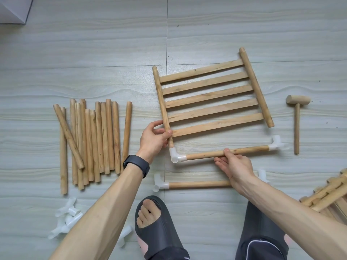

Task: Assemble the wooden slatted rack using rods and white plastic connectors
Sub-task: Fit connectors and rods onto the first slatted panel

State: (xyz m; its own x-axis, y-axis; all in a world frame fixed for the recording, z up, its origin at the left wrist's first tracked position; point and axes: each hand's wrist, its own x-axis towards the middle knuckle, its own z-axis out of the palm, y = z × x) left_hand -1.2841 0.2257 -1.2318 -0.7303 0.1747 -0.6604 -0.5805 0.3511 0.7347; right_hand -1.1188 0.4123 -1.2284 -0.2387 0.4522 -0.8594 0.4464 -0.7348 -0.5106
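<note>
We found the slatted panel (210,102) on the floor (112,53), centre-right. Our left hand (154,139) gripped its left rail (161,98) just above a white corner connector (175,156); our right hand (236,166) pinched the rod (204,155) seated in it. Loose rods (97,137) lay left, a mallet (297,117) right.

The one head-worn camera is looking forward and steeply down at the floor (84,53) from near above, taking in the area just before the person's foot (148,212).
</note>
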